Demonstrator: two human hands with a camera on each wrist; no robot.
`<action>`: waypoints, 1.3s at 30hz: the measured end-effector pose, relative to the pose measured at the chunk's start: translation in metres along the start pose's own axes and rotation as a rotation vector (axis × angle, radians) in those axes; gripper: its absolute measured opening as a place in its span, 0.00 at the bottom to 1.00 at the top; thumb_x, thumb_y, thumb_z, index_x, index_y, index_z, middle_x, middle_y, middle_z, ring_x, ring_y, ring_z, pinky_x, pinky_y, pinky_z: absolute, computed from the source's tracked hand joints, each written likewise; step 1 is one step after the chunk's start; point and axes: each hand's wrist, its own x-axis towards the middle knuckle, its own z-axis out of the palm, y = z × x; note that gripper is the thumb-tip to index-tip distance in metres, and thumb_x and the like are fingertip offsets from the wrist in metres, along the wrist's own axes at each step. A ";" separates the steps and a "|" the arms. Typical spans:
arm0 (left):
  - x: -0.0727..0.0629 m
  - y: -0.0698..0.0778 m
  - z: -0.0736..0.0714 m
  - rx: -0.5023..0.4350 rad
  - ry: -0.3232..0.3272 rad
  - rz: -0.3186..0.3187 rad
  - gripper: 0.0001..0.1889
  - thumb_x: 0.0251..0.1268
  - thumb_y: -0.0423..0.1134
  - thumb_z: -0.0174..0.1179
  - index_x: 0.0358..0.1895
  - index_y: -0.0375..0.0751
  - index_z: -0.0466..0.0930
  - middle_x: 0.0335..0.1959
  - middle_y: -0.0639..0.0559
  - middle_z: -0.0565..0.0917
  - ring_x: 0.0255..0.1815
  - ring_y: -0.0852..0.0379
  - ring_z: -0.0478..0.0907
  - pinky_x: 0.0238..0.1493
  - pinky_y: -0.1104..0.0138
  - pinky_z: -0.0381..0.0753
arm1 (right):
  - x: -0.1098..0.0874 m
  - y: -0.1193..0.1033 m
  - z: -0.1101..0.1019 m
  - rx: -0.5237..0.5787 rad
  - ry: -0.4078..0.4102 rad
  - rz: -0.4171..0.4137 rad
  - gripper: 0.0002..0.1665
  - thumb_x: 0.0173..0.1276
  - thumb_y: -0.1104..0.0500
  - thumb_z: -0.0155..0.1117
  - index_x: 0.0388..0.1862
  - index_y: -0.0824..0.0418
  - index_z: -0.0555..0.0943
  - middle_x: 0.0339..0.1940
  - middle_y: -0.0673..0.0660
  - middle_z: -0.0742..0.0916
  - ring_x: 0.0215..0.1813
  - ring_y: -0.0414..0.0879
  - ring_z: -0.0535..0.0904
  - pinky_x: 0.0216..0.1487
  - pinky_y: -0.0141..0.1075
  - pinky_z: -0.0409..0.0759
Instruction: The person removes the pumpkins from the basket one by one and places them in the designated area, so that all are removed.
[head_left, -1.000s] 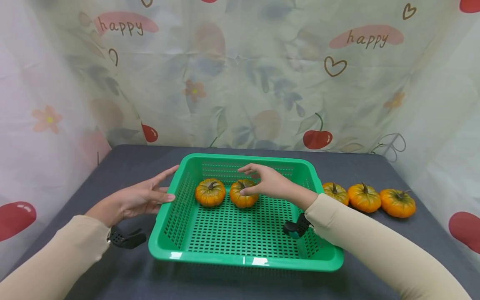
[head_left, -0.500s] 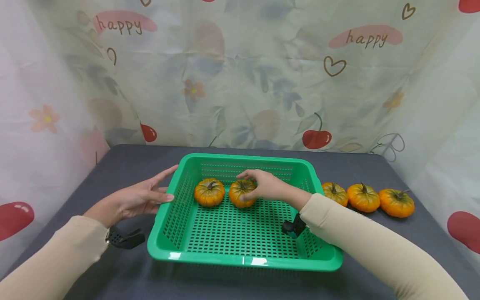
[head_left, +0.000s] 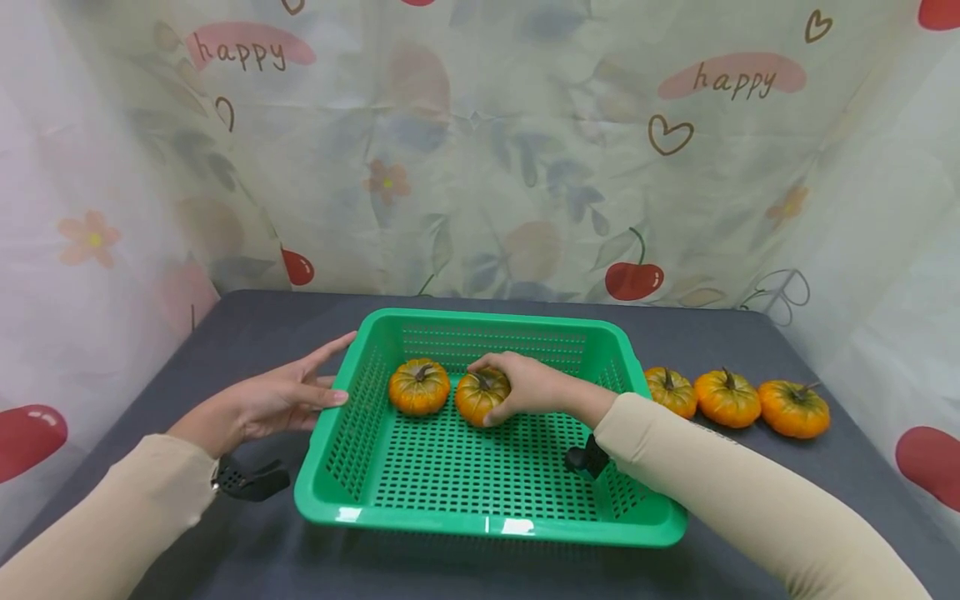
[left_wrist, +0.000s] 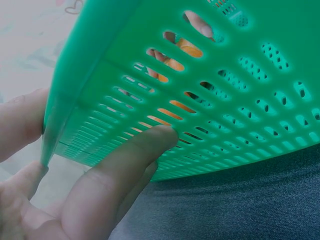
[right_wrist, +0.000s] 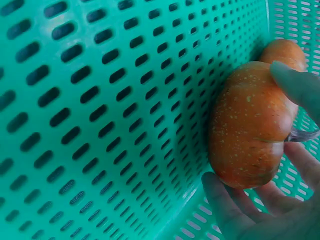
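Observation:
A green perforated basket [head_left: 487,525] holds two small orange pumpkins side by side. My right hand [head_left: 532,385] reaches in and curls around the right-hand pumpkin [head_left: 472,400], thumb on the near side and fingers on the far side. In the right wrist view this pumpkin [right_wrist: 250,125] stands on edge in the picture, its stem between thumb and fingers. The other pumpkin [head_left: 418,387] sits just left of it. My left hand [head_left: 273,396] rests spread along the basket's left rim. In the left wrist view a straight finger of that hand presses the slotted outer wall [left_wrist: 240,165].
Three more pumpkins sit in a row on the dark table right of the basket: one by the rim [head_left: 671,392], one in the middle [head_left: 727,398] and one at the far right [head_left: 795,408]. A printed curtain [head_left: 480,167] hangs behind and at both sides.
My right hand has come down from above the right-hand pumpkin and its fingers have closed around it. That pumpkin sits slightly nearer and further left. The left hand has stayed in place.

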 end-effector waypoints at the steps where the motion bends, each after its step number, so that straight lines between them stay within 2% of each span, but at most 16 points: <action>1: 0.000 0.000 0.000 0.000 0.002 -0.001 0.50 0.69 0.30 0.56 0.77 0.68 0.28 0.77 0.31 0.45 0.57 0.41 0.80 0.56 0.45 0.78 | 0.001 0.001 0.001 0.000 -0.003 0.000 0.43 0.55 0.57 0.76 0.70 0.55 0.69 0.64 0.57 0.75 0.61 0.51 0.72 0.58 0.45 0.78; 10: 0.001 -0.001 0.000 0.006 0.013 -0.006 0.50 0.69 0.30 0.57 0.77 0.69 0.29 0.77 0.31 0.45 0.57 0.41 0.79 0.56 0.45 0.78 | 0.002 0.003 0.004 0.015 -0.047 -0.005 0.49 0.55 0.58 0.77 0.73 0.55 0.64 0.70 0.56 0.72 0.67 0.52 0.69 0.65 0.48 0.73; 25: 0.000 -0.001 -0.001 0.009 0.017 -0.004 0.50 0.69 0.29 0.56 0.77 0.69 0.29 0.77 0.31 0.47 0.57 0.40 0.79 0.56 0.44 0.77 | 0.005 0.002 0.003 0.002 -0.071 0.002 0.48 0.54 0.58 0.78 0.72 0.54 0.66 0.67 0.54 0.74 0.64 0.49 0.71 0.63 0.46 0.74; 39: -0.001 0.000 0.000 0.009 -0.010 0.010 0.50 0.70 0.30 0.55 0.77 0.68 0.27 0.77 0.29 0.46 0.57 0.41 0.80 0.56 0.45 0.78 | 0.005 0.000 0.001 0.010 -0.094 -0.007 0.47 0.54 0.59 0.77 0.71 0.55 0.66 0.67 0.55 0.74 0.63 0.48 0.72 0.62 0.43 0.75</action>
